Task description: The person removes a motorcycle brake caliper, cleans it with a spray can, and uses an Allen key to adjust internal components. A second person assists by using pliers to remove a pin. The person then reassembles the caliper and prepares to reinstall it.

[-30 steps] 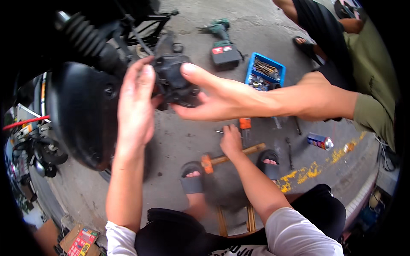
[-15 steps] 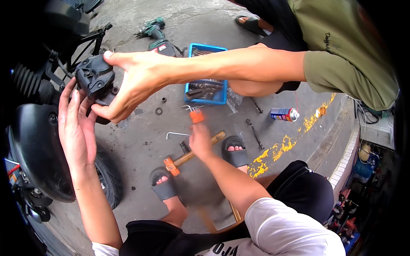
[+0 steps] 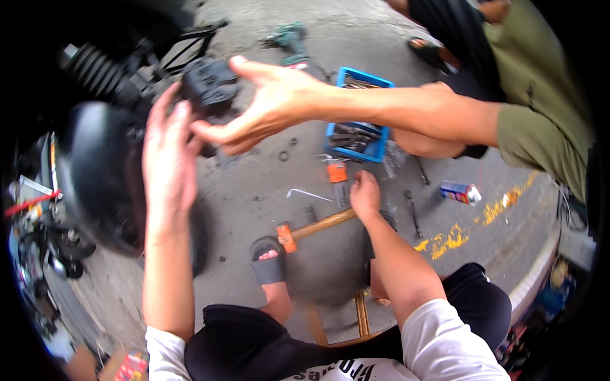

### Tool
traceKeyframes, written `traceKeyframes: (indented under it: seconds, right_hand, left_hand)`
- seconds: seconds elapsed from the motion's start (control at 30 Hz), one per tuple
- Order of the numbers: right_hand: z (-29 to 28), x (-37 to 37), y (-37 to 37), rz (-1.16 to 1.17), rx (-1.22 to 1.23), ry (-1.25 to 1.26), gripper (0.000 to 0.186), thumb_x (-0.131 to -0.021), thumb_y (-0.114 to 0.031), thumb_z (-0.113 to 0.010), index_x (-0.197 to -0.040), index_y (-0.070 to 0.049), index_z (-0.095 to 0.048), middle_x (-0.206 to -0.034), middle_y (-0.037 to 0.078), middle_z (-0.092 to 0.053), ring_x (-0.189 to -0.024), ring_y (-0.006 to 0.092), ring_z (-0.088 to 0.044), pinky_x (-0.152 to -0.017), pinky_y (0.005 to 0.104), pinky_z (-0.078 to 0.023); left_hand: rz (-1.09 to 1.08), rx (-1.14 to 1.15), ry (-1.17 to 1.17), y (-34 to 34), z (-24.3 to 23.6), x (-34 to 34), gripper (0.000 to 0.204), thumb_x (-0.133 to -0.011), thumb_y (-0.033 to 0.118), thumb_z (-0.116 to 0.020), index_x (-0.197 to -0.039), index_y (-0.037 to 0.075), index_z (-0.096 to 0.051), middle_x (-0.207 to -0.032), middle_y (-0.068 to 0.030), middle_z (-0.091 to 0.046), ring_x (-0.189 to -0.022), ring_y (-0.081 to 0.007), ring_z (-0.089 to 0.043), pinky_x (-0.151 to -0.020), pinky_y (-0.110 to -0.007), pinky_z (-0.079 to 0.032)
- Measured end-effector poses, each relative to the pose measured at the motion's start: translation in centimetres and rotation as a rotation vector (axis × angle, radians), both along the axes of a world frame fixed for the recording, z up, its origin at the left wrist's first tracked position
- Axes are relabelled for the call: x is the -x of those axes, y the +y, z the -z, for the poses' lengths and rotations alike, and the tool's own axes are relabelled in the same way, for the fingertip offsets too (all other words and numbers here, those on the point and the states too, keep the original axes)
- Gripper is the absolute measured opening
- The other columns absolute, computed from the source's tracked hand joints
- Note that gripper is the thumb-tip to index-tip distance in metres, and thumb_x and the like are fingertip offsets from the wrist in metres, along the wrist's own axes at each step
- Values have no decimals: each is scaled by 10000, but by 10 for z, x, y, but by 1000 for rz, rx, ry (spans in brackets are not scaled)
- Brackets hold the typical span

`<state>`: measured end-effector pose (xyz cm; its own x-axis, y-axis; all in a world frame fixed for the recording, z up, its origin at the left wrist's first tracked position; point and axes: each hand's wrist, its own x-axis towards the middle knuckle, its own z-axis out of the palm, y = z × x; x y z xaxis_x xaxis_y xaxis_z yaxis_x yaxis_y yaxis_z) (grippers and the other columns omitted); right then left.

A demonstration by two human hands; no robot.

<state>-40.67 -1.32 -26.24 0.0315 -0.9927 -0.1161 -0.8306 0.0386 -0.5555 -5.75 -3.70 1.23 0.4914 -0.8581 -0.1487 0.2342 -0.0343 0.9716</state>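
My left hand [image 3: 168, 162] is raised with its fingers stretched upward, at the lower left side of a black, blocky mechanical part [image 3: 211, 86]. A co-worker's hand [image 3: 273, 105] reaches in from the right and grips that part; whether my fingertips bear on it I cannot tell. Lower down, my right hand [image 3: 366, 195] has its fingers curled together, and anything inside them is hidden. Just left of it lies an orange folding hex key set [image 3: 337, 171] with silver keys out. Beneath my right hand is the handle end of a hammer [image 3: 324, 223] with an orange head.
A blue tray [image 3: 356, 154] of tools stands near the co-worker's knee. A spray can [image 3: 460, 192], a long dark wrench [image 3: 413, 213] and a bent silver hex key [image 3: 309, 194] lie on the ground. A green power drill [image 3: 290, 39] is beyond. At left stands a motorbike's black fender [image 3: 101, 178].
The whole view has shifted, so things sit farther right. My right hand has come away from the orange hex key set to its right side. My left hand stays by the black part.
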Motion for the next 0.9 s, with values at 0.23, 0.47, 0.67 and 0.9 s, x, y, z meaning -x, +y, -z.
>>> traceKeyframes:
  seconds: [0.23, 0.47, 0.67, 0.9]
  right_hand:
    - [-13, -14, 15, -170, -146, 17, 146, -860, -30, -590, -998, -8, -631, -1026, 200, -668, -1006, 394, -643, -889, 474, -518]
    - [-52, -6, -10, -476, -422, 230, 178, -886, -142, -630, -1015, -24, -666, -974, 219, -714, -957, 392, -688, -866, 465, -536]
    - [-126, -18, -43, -804, -394, 431, 154, -886, -128, -615, -976, -6, -647, -1008, 231, -699, -990, 422, -659, -877, 503, -532]
    - [-183, -13, -41, -922, -276, 415, 122, -870, -80, -636, -961, -1, -616, -962, 208, -675, -927, 415, -653, -815, 480, -527]
  left_hand:
    - [115, 10, -271, 30, 16, 4, 620, -1055, 288, -577, -1581, 98, -308, -1424, -180, -512, -1281, -234, -523, -1065, -405, -472]
    - [192, 35, -181, 66, 50, 4, 711, -1019, 257, -631, -1599, 112, -245, -1485, -171, -430, -1324, -251, -489, -1072, -405, -452]
    - [73, 47, -604, 146, 68, -39, 321, -1019, 127, -607, -1318, 10, -603, -1228, -115, -660, -1154, -206, -621, -988, -334, -498]
    - [-270, -515, -58, 332, 165, -35, 206, -1042, 174, -585, -1109, -4, -665, -891, -44, -690, -786, -102, -609, -734, -259, -501]
